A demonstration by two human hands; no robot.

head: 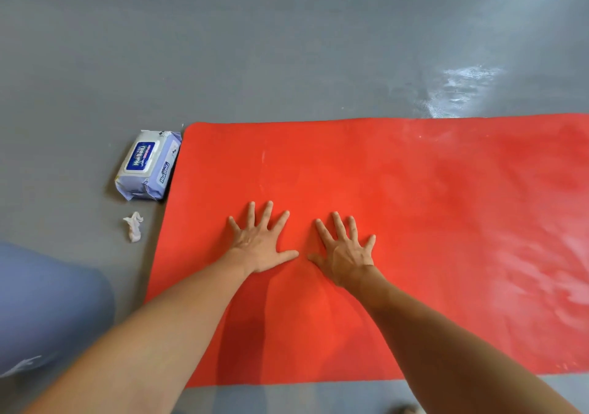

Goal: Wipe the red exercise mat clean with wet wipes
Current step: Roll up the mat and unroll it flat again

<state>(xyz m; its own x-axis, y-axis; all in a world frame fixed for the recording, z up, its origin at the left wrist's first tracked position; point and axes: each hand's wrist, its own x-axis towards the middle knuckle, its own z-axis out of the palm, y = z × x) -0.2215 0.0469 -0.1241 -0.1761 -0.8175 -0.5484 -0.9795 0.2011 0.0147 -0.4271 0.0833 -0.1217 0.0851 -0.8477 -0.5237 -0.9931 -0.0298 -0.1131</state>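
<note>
Blue-clad knee [47,305] cut off at the near left. Red mat [414,209] on the grey floor [255,47], its right end out of frame. Left hand [259,244] and right hand [345,252] press flat on it, fingers splayed, holding nothing. Crumpled wipe [134,226] off the mat's left edge; wipes pack [147,165] touching that edge; beyond, open floor.

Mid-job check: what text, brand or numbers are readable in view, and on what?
"HuiBeiLi" or close, blurred: white letters on the blue lid label of the wipes pack, seen sideways.
Same brand word, too blurred to confirm: on the pack's side facing the mat.
Smaller print on the pack: too small to read.
Mat, used wipe, floor: no text.
</note>
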